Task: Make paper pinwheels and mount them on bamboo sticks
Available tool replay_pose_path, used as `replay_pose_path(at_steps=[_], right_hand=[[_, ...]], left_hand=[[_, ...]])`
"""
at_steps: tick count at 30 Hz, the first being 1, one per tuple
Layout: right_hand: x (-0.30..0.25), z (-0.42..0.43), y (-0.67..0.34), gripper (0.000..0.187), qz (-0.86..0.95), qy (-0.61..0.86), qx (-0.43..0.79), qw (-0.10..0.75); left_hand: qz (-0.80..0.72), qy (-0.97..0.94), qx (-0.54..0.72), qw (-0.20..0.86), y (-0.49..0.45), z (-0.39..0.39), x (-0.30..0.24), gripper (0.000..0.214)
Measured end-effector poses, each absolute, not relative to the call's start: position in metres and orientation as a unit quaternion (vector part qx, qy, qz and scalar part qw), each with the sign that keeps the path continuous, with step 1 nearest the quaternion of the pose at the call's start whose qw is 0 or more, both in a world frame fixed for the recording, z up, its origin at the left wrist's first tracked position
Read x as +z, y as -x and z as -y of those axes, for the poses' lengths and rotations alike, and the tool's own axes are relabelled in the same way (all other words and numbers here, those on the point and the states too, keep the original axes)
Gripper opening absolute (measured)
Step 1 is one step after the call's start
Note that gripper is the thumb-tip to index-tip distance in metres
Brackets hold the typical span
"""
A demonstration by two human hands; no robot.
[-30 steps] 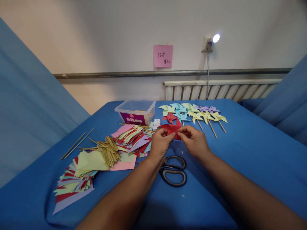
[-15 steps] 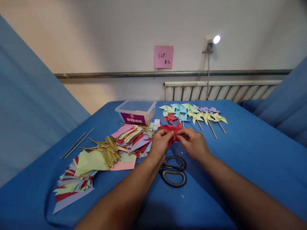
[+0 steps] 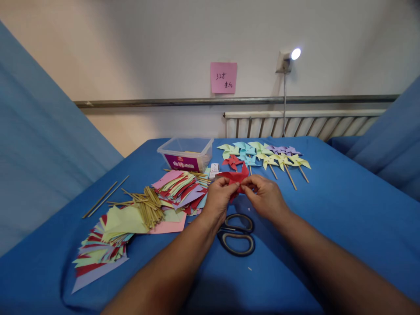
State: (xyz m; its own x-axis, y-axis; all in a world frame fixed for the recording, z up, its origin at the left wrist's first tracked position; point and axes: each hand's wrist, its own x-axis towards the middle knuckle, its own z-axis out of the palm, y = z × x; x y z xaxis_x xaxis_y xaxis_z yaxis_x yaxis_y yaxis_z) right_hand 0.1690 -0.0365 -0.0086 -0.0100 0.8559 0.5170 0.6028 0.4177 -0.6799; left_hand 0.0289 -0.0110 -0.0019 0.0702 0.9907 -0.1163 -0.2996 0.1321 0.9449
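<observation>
Both hands are raised just above the middle of the blue cloth-covered table (image 3: 341, 218). The left hand (image 3: 219, 197) and the right hand (image 3: 266, 197) meet at a red paper piece (image 3: 235, 176), thumb and forefinger tips of each pinched together on its lower edge. The sheet is matte, thin and folded into pointed flaps, one tip sticking upward. Directly under the wrists lie black-handled scissors (image 3: 236, 236), flat and closed, loops oval. To the left of centre is a fanned heap of slit paper squares (image 3: 183, 188) in pink, green, red and lilac. Beside it, a loose bundle of thin wooden sticks (image 3: 150, 211) rests across a pink sheet. Near the left front corner lies a second, layered pile of paper squares (image 3: 104, 245), corners jagged. Toward the far edge stands a clear plastic box (image 3: 186, 154), rectangular, with a purple label. To its right lies a row of finished pinwheels (image 3: 266, 156) in pastel colours plus one red, on stick handles. A pink note (image 3: 223, 77) hangs on the wall.
</observation>
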Motion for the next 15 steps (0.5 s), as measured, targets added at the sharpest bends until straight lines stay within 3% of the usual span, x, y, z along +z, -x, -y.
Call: replay_pose_path(at_steps=[8, 15], right_hand=[[-0.0096, 0.0336, -0.164, 0.009, 0.584, 0.514, 0.282, 0.561], [-0.0075, 0.0312, -0.1657, 0.019, 0.544, 0.492, 0.319, 0.6]], left_hand=[[-0.424, -0.374, 0.539, 0.624, -0.0272, 0.0102, -0.0019, 0.027], [-0.428, -0.343, 0.546, 0.633, -0.0268, 0.0091, -0.0016, 0.028]])
